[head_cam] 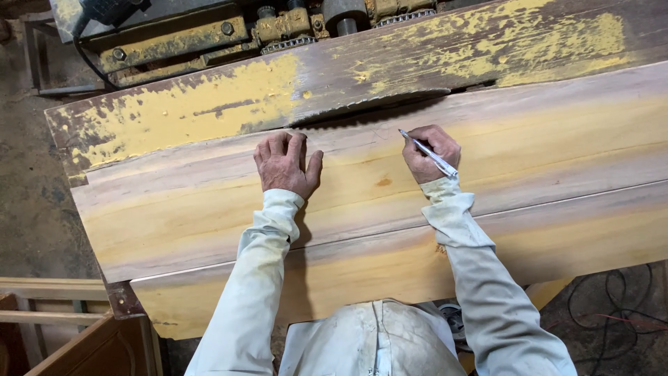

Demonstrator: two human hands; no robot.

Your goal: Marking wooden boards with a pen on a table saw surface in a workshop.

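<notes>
Both hands, left hand (285, 166) flat, right hand (430, 153) gripping pen (428, 153), near plank's (543, 139) far edge.

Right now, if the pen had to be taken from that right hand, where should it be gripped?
Grip the pen by its free upper shaft, coming from the far side: it slants up-left out of the right hand, whose fingers cover the lower part.

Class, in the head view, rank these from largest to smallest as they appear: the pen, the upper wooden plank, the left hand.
1. upper wooden plank
2. left hand
3. pen, gripped in the right hand
</notes>
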